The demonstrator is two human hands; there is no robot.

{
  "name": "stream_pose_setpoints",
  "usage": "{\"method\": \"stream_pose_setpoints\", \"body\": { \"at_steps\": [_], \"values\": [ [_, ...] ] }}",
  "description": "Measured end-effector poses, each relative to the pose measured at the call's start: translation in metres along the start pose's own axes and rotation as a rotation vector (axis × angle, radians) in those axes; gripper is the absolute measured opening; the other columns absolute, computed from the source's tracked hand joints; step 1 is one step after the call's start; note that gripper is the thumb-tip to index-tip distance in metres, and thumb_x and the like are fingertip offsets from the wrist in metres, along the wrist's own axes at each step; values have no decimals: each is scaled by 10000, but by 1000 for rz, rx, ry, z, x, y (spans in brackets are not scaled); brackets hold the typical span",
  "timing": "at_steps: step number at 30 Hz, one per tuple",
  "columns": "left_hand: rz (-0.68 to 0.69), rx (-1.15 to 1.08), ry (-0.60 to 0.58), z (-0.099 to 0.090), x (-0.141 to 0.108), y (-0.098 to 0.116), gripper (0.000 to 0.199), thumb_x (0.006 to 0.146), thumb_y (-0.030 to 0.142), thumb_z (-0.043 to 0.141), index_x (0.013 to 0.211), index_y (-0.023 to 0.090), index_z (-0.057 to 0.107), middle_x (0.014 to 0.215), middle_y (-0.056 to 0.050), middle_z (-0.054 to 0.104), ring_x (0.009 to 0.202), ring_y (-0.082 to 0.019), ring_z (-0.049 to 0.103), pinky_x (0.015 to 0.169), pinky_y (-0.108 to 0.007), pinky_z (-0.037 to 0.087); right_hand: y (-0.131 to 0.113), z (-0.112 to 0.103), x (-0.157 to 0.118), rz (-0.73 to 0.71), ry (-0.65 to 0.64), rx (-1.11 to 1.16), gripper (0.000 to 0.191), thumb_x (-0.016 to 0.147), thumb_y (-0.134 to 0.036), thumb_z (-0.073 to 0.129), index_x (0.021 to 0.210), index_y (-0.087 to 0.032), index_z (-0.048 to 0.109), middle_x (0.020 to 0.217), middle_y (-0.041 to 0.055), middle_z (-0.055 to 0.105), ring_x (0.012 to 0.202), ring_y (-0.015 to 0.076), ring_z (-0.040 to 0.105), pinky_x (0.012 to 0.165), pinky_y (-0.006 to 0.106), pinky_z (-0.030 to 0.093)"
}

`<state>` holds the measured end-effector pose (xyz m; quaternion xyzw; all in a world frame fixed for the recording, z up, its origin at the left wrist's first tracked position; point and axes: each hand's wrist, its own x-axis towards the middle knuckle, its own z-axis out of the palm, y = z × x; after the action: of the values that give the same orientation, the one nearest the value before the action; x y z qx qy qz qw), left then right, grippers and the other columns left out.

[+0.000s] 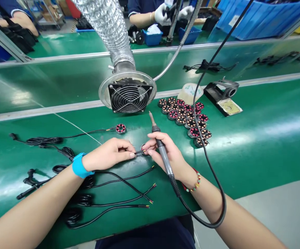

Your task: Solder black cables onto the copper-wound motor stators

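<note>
My left hand [116, 152] is closed on a black cable [139, 152], pinched near its stripped end. In my right hand [167, 152] rests a soldering iron [162, 152], its tip pointing up and away from me, while the thumb and a finger pinch the thin wires at the cable's end. Just behind those wires a small motor stator [143, 148] lies on the bench, mostly hidden by my fingers. Farther back sits another stator [120, 128] with a cable joined to it. Several coiled black cables [82, 199] with bared coloured ends lie below my left hand.
A fume extractor fan [130, 98] hangs ahead of my hands. Several stators [186, 114] stand grouped to the right, near a soldering iron stand [224, 95]. The iron's cord [209, 166] loops over my right forearm. Across the bench, a co-worker's gloved hands [162, 14] hold a dark part.
</note>
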<state>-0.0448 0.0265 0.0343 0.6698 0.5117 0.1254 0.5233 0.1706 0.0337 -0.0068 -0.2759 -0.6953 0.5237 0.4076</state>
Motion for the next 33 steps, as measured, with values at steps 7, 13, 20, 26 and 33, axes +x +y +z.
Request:
{"method": "stream_pose_setpoints", "body": {
  "at_steps": [7,13,20,26,33],
  "values": [
    [-22,-114,-29,-1,-1,0,268,816,396,583,809,145,677,808,-28,677,752,-147,554,718,-254,427,5,5,2,110,49,253,363,894,-298,624,1194,-257,423,926,0,633,779,119,684,759,299,587],
    [2,-79,10,7,0,3,283,859,404,534,858,158,673,842,-22,668,769,-148,554,717,-251,425,4,5,2,113,63,158,352,893,-313,625,1186,-255,440,887,-2,633,792,127,652,740,295,563],
    [84,21,102,20,-1,9,407,948,390,340,653,172,514,685,9,540,640,-119,456,641,-258,354,3,9,1,43,82,61,352,897,-260,609,1194,-263,421,889,-7,615,796,123,643,741,288,564],
    [47,55,109,24,-1,11,420,933,379,356,583,177,469,628,11,516,614,-122,441,632,-280,336,2,10,1,5,82,26,345,900,-221,600,1191,-269,421,874,-17,611,788,115,631,739,275,559],
    [-104,-337,-41,24,0,15,276,848,412,478,730,173,550,675,8,585,599,-112,508,586,-250,397,-1,13,0,-36,53,-12,261,925,-224,561,1151,-269,437,832,-31,597,754,114,618,731,275,541]
  ]
}}
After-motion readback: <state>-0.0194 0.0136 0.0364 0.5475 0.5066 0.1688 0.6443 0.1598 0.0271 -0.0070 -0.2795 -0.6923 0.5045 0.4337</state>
